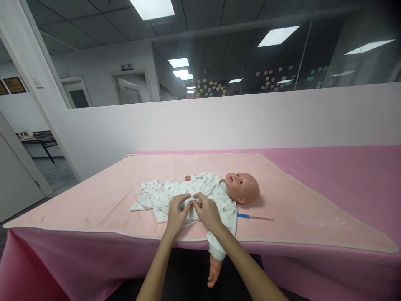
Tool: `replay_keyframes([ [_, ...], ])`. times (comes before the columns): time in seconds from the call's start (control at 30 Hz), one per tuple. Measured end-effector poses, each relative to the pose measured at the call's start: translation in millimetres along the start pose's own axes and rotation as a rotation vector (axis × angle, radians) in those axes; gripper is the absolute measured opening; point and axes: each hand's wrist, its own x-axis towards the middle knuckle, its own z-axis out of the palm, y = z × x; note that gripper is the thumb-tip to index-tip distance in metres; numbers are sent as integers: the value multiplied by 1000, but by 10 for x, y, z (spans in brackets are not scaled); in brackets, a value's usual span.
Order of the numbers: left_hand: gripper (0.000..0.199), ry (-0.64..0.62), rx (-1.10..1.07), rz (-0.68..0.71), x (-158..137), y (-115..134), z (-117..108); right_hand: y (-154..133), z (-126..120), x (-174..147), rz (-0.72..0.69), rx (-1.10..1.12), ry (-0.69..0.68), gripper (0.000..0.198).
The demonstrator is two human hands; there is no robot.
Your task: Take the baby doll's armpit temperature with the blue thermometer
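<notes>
A baby doll [247,188] lies on its back, its head to the right, dressed in a white printed baby garment [166,194]. My left hand [178,212] and my right hand [205,211] meet over the doll's middle, both pinching the garment's cloth between fingers and thumb. What exactly the fingertips grip, an edge or a tie, is too small to tell. One doll arm [214,269] hangs over the front edge, below my right forearm. Beside the doll's shoulder lies a thin stick with a blue end [243,216], perhaps a thermometer.
A peach pad [94,200] with a pale border lies under the doll, on a pink cloth [313,167] that drapes over the front edge. Behind stands a low white wall [219,125] with glass above. A door [19,179] is at the far left.
</notes>
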Motion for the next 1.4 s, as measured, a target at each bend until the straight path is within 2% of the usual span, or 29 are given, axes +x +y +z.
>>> replay_keyframes([
  [0.13,21,-19,7,11,0,34,-14,-1,-18,-11,2,111,-3,19],
  [0.77,24,-20,-78,-25,3,31,-29,-17,-36,-11,8,266,25,24],
  [1.4,23,-49,-130,-46,-4,59,-43,5,-28,-3,39,244,-3,21],
])
